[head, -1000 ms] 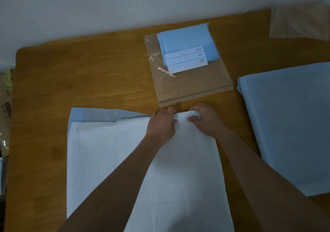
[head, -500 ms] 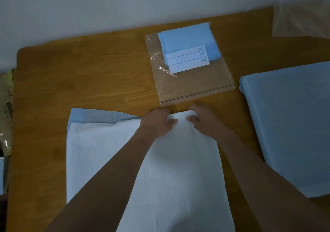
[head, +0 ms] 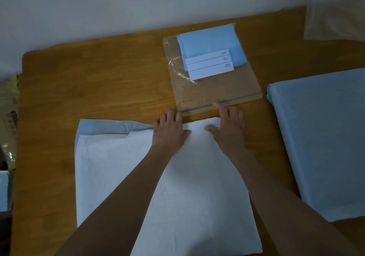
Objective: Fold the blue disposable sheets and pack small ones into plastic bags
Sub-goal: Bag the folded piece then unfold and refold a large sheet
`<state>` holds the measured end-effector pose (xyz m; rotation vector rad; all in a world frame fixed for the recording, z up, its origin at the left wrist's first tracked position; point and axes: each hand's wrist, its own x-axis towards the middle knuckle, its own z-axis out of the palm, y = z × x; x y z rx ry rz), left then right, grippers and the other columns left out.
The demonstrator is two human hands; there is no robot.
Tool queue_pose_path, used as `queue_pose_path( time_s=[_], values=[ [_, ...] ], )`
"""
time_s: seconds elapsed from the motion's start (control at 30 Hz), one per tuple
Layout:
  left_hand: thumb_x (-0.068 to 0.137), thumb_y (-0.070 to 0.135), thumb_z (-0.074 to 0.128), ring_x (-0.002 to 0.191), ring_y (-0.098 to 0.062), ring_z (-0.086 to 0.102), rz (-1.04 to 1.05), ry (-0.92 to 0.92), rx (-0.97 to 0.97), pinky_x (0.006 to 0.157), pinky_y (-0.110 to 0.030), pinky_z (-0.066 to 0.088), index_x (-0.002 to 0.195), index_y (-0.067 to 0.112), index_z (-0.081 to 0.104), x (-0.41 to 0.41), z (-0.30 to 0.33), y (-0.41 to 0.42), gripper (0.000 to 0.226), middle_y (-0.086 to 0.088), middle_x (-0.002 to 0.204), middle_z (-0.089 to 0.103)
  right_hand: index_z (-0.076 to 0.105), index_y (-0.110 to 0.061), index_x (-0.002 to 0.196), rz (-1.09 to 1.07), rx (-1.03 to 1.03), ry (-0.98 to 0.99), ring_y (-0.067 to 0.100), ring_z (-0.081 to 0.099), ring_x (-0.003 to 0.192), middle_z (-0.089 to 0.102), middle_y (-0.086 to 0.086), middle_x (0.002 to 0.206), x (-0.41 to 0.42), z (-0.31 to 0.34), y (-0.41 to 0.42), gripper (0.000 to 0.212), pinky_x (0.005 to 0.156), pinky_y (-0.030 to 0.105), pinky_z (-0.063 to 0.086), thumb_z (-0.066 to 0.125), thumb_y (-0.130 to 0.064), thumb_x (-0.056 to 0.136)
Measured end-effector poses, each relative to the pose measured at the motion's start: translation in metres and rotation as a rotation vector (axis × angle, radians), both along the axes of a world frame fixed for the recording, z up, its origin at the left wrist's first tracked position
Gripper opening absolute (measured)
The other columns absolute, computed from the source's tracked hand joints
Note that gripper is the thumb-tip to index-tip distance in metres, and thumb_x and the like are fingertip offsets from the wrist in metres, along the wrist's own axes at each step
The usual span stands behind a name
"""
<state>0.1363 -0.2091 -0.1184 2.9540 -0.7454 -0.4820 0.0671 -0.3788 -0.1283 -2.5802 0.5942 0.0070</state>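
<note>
A pale blue disposable sheet [head: 110,167] lies spread on the wooden table [head: 88,90], its right part folded over into a long panel that runs towards me. My left hand [head: 169,131] rests flat on the far edge of that panel with straight fingers. My right hand [head: 227,127] lies beside it, fingers stretched forward, the index tip touching the near edge of a clear plastic bag [head: 217,92]. A small bunch of sheet sits between its thumb and index. Inside the bag are a folded blue sheet [head: 209,42] and white label strips [head: 209,66].
A thick stack of blue sheets [head: 324,137] covers the table's right side. Another clear bag [head: 335,23] lies at the far right corner. Cardboard and packaging [head: 8,121] stand off the table's left edge. A pale wall runs behind the table.
Both hands have uncurled from pinching the sheet's far edge and now lie stretched out on it. They have slid slightly forward, and the right index finger now reaches the bag.
</note>
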Motion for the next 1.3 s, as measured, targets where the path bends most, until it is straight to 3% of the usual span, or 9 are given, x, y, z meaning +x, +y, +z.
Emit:
queue_pose_path(
  time_s=[0.07,0.13,0.23,0.43,0.6,0.77,0.9,1.03,1.3],
  values=[
    [0.093,0.049,0.049,0.114,-0.026,0.041,-0.035,-0.067,0.011,0.098,-0.041,0.036,0.125,0.016,0.041,-0.003,0.002,0.011,0.046,-0.008,0.126,0.043,0.05,-0.02,0.134,-0.034,-0.101,-0.034,0.027,0.044,0.111,0.049,0.011,0.125,-0.003,0.006,0.011,0.063,0.092,0.037,0.039,0.077,-0.031,0.077],
    [0.093,0.039,0.052,0.111,-0.026,0.041,-0.036,-0.105,0.0,0.098,-0.04,0.035,0.123,0.015,0.042,-0.006,0.005,0.026,0.04,-0.009,0.124,0.043,0.058,-0.012,0.125,-0.012,-0.156,-0.13,0.03,0.05,0.106,0.054,0.016,0.121,-0.008,0.011,0.029,0.05,0.089,0.039,0.047,0.075,-0.012,0.078],
    [0.091,0.031,0.055,0.112,-0.027,0.042,0.007,-0.124,0.002,0.1,-0.039,0.036,0.125,0.015,0.043,-0.016,0.011,0.047,0.04,-0.01,0.125,0.043,0.065,-0.007,0.115,0.081,0.004,-0.22,0.029,0.054,0.107,0.058,0.016,0.12,-0.023,0.015,0.066,0.033,0.091,0.041,0.052,0.06,0.004,0.084],
    [0.088,0.021,0.052,0.121,-0.029,0.038,0.088,-0.076,0.097,0.104,-0.039,0.029,0.136,0.013,0.036,-0.031,0.018,0.091,0.051,-0.01,0.134,0.038,0.064,-0.011,0.121,0.31,0.238,-0.053,0.023,0.045,0.125,0.052,0.007,0.136,-0.046,0.01,0.107,0.043,0.107,0.033,0.039,0.052,0.005,0.082],
    [0.089,0.015,0.05,0.135,-0.023,0.026,0.033,-0.001,0.054,0.112,-0.035,0.019,0.147,0.016,0.024,-0.027,0.019,0.123,0.064,-0.004,0.148,0.028,0.068,-0.013,0.109,0.175,0.153,0.001,0.021,0.047,0.117,0.054,0.002,0.129,-0.036,0.012,0.125,0.031,0.099,0.031,0.043,0.054,0.001,0.085],
    [0.091,0.014,0.049,0.143,-0.021,0.018,0.02,0.027,-0.031,0.116,-0.034,0.015,0.15,0.014,0.019,-0.019,0.022,0.152,0.067,-0.004,0.155,0.022,0.058,-0.007,0.126,0.166,0.271,-0.147,0.02,0.05,0.119,0.049,0.004,0.132,-0.016,0.023,0.167,0.045,0.102,0.029,0.044,0.049,0.008,0.085],
    [0.091,0.012,0.048,0.145,-0.02,0.013,-0.014,0.073,-0.053,0.117,-0.033,0.013,0.152,0.014,0.015,-0.006,0.02,0.194,0.069,-0.004,0.157,0.019,0.05,-0.004,0.137,0.192,0.272,-0.049,0.018,0.039,0.135,0.041,0.005,0.146,-0.001,0.018,0.204,0.051,0.113,0.029,0.033,0.048,0.005,0.087],
    [0.095,0.018,0.048,0.142,-0.02,0.02,-0.016,0.09,-0.084,0.114,-0.033,0.018,0.151,0.016,0.021,0.012,0.013,0.234,0.062,-0.001,0.154,0.024,0.05,-0.003,0.137,0.065,0.098,0.015,0.023,0.04,0.127,0.043,0.007,0.141,0.016,0.014,0.229,0.05,0.108,0.029,0.036,0.047,0.004,0.087],
    [0.095,0.009,0.05,0.122,-0.022,0.033,0.062,0.204,-0.195,0.095,-0.039,0.046,0.143,0.013,0.04,0.027,0.004,0.248,0.049,-0.005,0.133,0.035,0.048,-0.016,0.138,0.243,-0.093,0.151,0.023,0.039,0.116,0.049,0.0,0.134,0.036,0.019,0.253,0.054,0.096,0.03,0.037,0.049,0.0,0.087]
  ],
)
